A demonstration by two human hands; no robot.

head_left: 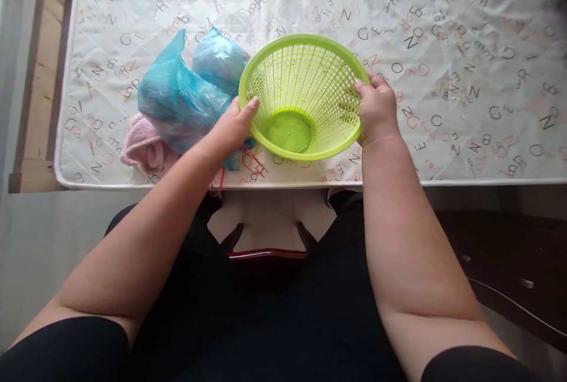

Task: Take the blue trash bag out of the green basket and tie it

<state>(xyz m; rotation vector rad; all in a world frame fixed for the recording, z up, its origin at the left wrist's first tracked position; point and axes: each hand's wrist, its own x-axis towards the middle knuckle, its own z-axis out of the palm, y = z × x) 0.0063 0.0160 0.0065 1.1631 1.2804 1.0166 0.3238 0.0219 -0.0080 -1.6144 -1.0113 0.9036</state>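
Observation:
A lime-green plastic basket (305, 156) with slotted, net-like walls is tilted so that I look into its bare inside. My left hand (237, 122) grips its left rim, thumb over the edge and the other fingers hidden behind. On the opposite side my right hand (378, 107) is closed on the right rim, thumb inside. Just left of the basket lies a blue plastic bag (177, 95) with something bulky in it. Behind that sits a second rounded blue bundle (219, 60).
A folded pink cloth (144, 146) lies by the bags at the left. Red string (252, 160) trails near the front edge. The letter-printed mattress (443, 104) has a wooden frame (42, 75) at its left. A dark red seat edge (268, 254) shows below, between my legs.

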